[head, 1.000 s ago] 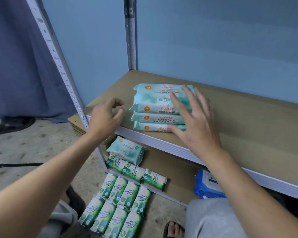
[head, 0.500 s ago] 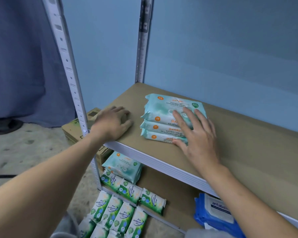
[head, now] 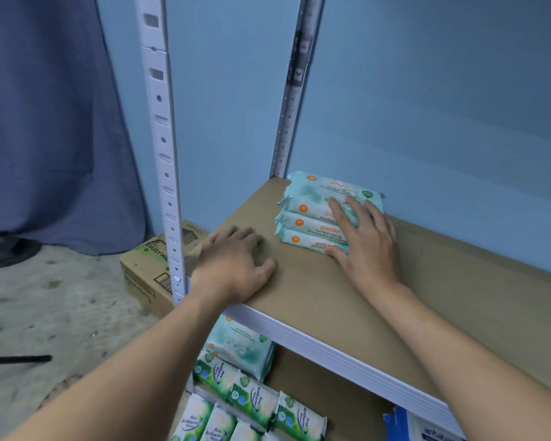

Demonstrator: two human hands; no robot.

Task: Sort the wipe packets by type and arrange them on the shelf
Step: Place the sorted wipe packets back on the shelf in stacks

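Three pale teal wipe packets [head: 312,202] lie stacked at the back left corner of the brown shelf board [head: 458,297]. My right hand [head: 363,237] lies flat against the stack's front right side, fingers straight over the top packet. My left hand [head: 236,265] rests palm down on the board near its front left corner, holding nothing. Below the shelf lie one more teal packet [head: 239,345], several small green packets [head: 252,399] and a blue packet [head: 427,431] at the bottom right.
A white slotted upright [head: 164,160] stands at the shelf's front left, a second upright [head: 291,100] at the back corner. A cardboard box [head: 147,268] sits on the sandy floor left of the shelf. A blue curtain [head: 45,122] hangs at left.
My right hand has pushed the stack back toward the rear corner of the shelf. My left hand has come down from the air onto the board. The view has moved closer and higher.
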